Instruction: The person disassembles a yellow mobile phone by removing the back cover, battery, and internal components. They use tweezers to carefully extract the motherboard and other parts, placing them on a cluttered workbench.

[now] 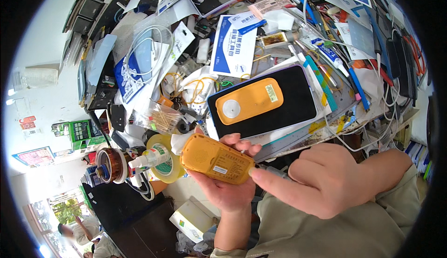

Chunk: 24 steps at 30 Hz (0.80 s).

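Up close, left hand (228, 183) gripping orange device (217, 159) (label side up), right hand (321, 178) pressing tool (272, 171)

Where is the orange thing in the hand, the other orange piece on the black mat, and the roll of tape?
Orange device (215, 159), head view, on its middle, held in the left hand.
Orange cover (251, 101), head view, on its flat middle, lying on the black mat.
Tape roll (170, 168), head view, on its yellowish side.

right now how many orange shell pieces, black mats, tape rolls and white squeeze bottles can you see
orange shell pieces: 2 (in left hand; on the mat)
black mat: 1
tape rolls: 2 (yellowish; brown)
white squeeze bottle: 1
total: 6
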Motion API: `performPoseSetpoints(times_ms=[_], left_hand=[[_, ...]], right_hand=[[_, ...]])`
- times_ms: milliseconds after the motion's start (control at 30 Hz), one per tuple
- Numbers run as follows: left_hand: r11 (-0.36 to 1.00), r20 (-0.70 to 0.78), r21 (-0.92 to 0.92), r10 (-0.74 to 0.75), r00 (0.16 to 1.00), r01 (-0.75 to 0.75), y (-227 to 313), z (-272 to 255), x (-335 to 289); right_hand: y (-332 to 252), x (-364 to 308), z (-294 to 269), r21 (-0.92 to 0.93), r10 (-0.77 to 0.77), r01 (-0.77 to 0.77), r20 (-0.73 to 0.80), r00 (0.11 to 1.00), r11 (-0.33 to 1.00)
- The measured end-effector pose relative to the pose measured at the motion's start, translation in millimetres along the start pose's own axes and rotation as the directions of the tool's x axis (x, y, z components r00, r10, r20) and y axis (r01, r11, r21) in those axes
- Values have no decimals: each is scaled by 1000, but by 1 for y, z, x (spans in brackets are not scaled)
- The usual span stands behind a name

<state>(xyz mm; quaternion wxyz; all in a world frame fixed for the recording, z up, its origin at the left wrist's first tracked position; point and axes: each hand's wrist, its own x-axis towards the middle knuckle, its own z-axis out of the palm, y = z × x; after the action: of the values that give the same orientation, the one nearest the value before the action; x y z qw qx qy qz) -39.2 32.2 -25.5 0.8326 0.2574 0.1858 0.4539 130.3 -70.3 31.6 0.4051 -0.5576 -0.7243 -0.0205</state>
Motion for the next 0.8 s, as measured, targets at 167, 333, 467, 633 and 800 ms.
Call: performPoseSetpoints(times_ms=[167, 333, 467, 633, 800], left_hand=[[1000, 44, 0, 16, 999, -16, 1, 2, 3], [999, 50, 22, 31, 998, -32, 0, 9, 15], [989, 10, 143, 28, 1000, -29, 1, 19, 29], [992, -105, 129, 20, 994, -6, -1, 27, 43], [994, -125, 110, -13, 992, 27, -3, 28, 47]], right_hand=[[-4, 3, -1, 68, 33, -34, 13, 999, 997], [7, 7, -2, 95, 113, -119, 61, 992, 988], [30, 15, -9, 109, 161, -175, 131, 978, 978], [55, 30, -19, 73, 76, -84, 108, 991, 994], [60, 32, -29, 69, 98, -114, 211, 973, 991]])
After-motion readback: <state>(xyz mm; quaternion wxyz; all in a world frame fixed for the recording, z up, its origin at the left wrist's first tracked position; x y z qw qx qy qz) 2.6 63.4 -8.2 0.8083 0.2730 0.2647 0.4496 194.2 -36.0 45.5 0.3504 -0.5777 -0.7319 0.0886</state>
